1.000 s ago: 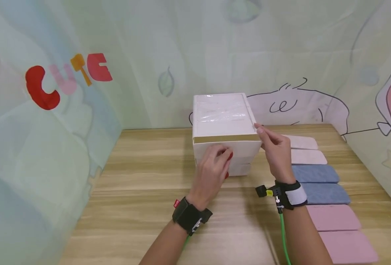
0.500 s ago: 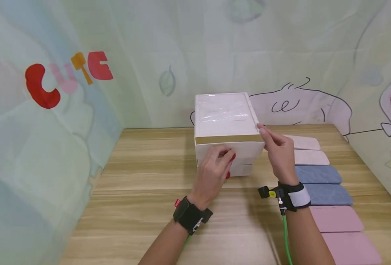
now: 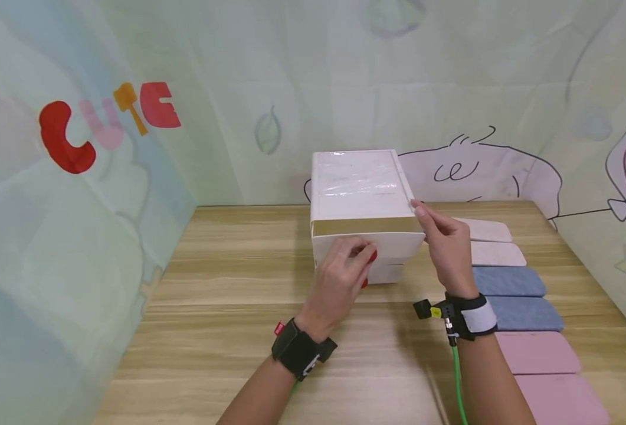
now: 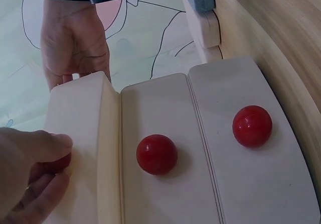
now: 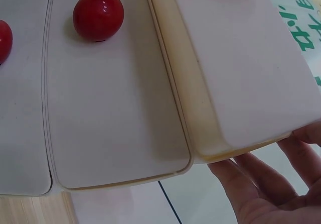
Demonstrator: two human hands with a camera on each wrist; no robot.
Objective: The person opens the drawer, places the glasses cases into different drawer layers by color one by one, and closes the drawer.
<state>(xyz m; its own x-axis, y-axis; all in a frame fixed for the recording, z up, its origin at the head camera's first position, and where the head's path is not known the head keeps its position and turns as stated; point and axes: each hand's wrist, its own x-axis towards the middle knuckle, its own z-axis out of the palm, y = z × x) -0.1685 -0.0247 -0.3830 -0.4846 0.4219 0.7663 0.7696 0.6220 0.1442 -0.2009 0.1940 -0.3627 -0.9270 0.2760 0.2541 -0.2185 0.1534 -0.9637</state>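
Note:
A small white drawer cabinet (image 3: 355,183) with red ball knobs stands on the table by the back wall. Its top drawer (image 3: 392,247) is partly pulled out, with a gap behind its front. My left hand (image 3: 336,283) pinches that drawer's red knob (image 3: 373,255) between thumb and fingers. At the cabinet's upper right front edge, my right hand (image 3: 448,254) holds on with its fingertips. In the left wrist view the middle drawer (image 4: 145,103) and bottom drawer (image 4: 230,88) are closed, their knobs untouched. What lies inside the top drawer is hidden.
Several flat padded pieces lie in a row right of the cabinet: white (image 3: 495,254), blue (image 3: 509,280) and pink (image 3: 536,352). A green cable (image 3: 458,383) runs from the right wrist strap. Printed cloth walls (image 3: 228,118) border the wooden table (image 3: 228,283).
The top drawer has slid a little further out towards me, so the gap above its front is wider. My left hand has come with it. The right hand keeps its place on the cabinet.

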